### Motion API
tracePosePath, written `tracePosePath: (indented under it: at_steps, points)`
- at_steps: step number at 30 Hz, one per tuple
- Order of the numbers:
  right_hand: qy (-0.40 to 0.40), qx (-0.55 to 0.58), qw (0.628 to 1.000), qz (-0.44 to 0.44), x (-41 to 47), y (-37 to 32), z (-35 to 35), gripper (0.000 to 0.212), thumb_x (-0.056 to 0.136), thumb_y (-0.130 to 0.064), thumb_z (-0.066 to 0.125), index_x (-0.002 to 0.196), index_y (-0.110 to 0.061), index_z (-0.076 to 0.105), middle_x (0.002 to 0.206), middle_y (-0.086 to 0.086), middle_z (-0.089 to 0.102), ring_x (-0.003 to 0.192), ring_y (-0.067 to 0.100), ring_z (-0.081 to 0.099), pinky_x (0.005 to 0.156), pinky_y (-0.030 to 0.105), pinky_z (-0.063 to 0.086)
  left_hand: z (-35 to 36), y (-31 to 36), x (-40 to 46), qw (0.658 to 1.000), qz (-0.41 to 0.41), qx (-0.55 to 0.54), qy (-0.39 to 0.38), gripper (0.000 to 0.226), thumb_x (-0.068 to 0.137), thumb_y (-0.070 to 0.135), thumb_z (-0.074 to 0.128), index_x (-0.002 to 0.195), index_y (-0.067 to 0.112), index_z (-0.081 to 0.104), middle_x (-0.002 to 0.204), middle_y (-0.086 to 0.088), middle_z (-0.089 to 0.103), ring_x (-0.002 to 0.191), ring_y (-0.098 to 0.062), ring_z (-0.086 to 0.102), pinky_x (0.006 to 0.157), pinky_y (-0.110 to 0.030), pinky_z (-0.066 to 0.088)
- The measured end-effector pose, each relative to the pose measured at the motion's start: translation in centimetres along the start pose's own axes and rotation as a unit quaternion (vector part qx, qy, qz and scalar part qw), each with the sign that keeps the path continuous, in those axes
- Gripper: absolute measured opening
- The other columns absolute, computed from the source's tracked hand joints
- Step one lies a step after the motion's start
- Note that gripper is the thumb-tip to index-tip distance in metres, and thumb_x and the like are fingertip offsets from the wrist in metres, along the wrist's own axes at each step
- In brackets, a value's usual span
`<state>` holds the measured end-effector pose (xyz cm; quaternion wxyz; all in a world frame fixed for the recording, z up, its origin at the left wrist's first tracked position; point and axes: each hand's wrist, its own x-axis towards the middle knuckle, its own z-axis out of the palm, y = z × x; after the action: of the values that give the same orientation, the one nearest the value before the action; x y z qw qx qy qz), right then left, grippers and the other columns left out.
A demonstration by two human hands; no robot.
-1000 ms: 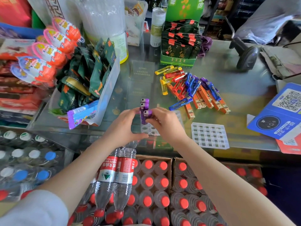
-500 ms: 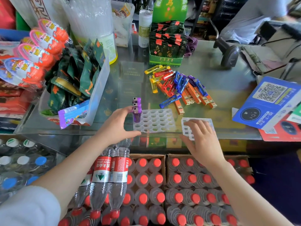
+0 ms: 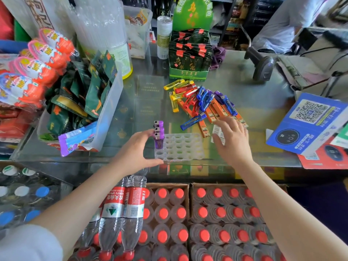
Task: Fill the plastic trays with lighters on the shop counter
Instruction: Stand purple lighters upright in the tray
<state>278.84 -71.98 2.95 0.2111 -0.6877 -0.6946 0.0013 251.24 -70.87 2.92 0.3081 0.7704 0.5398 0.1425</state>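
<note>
Item 1, nearest: cartons of red-capped water bottles [image 3: 180, 213] below the counter edge, with two loose bottles lying across them; not part of the job.

Item 2: left hand [image 3: 135, 153], forearm reaching in from lower left. Thumb lies along the near edge of the clear lighter tray [image 3: 180, 147], forefinger against the far left corner; the hand brackets that corner, probably to keep the light tray from sliding while it is loaded.

Item 3: three purple lighters [image 3: 158, 134], upright in the tray's left column, just beside the left forefinger. All other sockets are unfilled, so filling has barely begun.

Item 4: right hand [image 3: 232, 141], fingers spread and fairly straight, holding nothing, over a second white tray [image 3: 216, 131], which it largely hides. It points toward the supply, likely for the next pick.

Item 5, farthest: loose pile of lighters [image 3: 203, 102], yellow, red, blue, purple and orange, flat on the glass counter [image 3: 263, 91] beyond both trays.
</note>
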Motion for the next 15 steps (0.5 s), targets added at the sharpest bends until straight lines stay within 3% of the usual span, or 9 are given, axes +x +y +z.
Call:
tracePosePath:
  at_steps: [3, 6, 8, 11, 13, 15]
  points:
    - [0.058, 0.063, 0.996, 0.016, 3.6, -1.4, 0.1, 0.022, 0.090, -0.018, 0.051, 0.108, -0.009, 0.061, 0.117, 0.012, 0.058, 0.104, 0.033, 0.051, 0.086, 0.041, 0.041, 0.0, 0.2, 0.5, 1.000, 0.008, -0.017, -0.003, 0.095, 0.063, 0.048, 0.076, 0.139, 0.030, 0.022, 0.137, 0.014, 0.033, 0.125, -0.003, 0.029, 0.102, -0.027, 0.026]
    - [0.059, 0.127, 0.979, 0.146, 7.2, 0.1, 0.8, 0.025, 0.090, -0.009, 0.044, 0.107, -0.008, 0.062, 0.117, 0.017, 0.056, 0.105, 0.037, 0.049, 0.089, 0.040, 0.040, -1.0, 0.3, 1.2, 0.998, 0.033, -0.054, -0.005, 0.102, 0.061, 0.069, 0.062, 0.142, 0.026, 0.017, 0.127, 0.020, 0.029, 0.120, 0.002, 0.027, 0.101, -0.027, 0.025]
    - [0.037, 0.125, 0.971, 0.200, 9.0, 1.4, 1.0, 0.029, 0.089, -0.008, 0.041, 0.110, -0.009, 0.061, 0.120, 0.017, 0.055, 0.109, 0.036, 0.048, 0.093, 0.040, 0.041, -2.1, 0.8, 2.6, 0.992, 0.063, -0.093, 0.050, 0.086, 0.069, 0.067, 0.047, 0.138, 0.020, 0.028, 0.127, 0.014, 0.040, 0.119, -0.003, 0.038, 0.101, -0.026, 0.028]
    - [-0.012, 0.080, 0.980, 0.180, 10.7, 2.6, 0.9, 0.032, 0.090, -0.007, 0.039, 0.113, -0.010, 0.061, 0.119, 0.018, 0.057, 0.109, 0.037, 0.047, 0.092, 0.040, 0.041, -3.6, 2.8, 6.0, 0.985, 0.091, -0.089, 0.119, 0.049, 0.084, 0.039, 0.054, 0.127, 0.016, 0.046, 0.113, 0.010, 0.055, 0.102, -0.006, 0.053, 0.095, -0.027, 0.041]
    - [-0.038, 0.045, 0.988, 0.143, 11.6, 3.1, 0.7, 0.031, 0.089, -0.005, 0.040, 0.109, -0.009, 0.064, 0.113, 0.019, 0.060, 0.105, 0.039, 0.047, 0.089, 0.042, 0.043, -4.4, 4.7, 8.5, 0.983, 0.121, -0.061, 0.120, 0.035, 0.087, 0.022, 0.057, 0.121, 0.015, 0.052, 0.105, 0.008, 0.060, 0.094, -0.008, 0.057, 0.091, -0.032, 0.046]
    - [-0.065, 0.004, 0.991, 0.120, 12.5, 3.5, 0.5, 0.028, 0.088, -0.006, 0.043, 0.105, -0.008, 0.065, 0.105, 0.019, 0.062, 0.102, 0.038, 0.048, 0.084, 0.041, 0.045, -4.7, 6.4, 10.8, 0.983, 0.154, -0.018, 0.100, 0.031, 0.088, 0.023, 0.054, 0.118, 0.015, 0.055, 0.103, 0.008, 0.061, 0.090, -0.009, 0.059, 0.085, -0.035, 0.049]
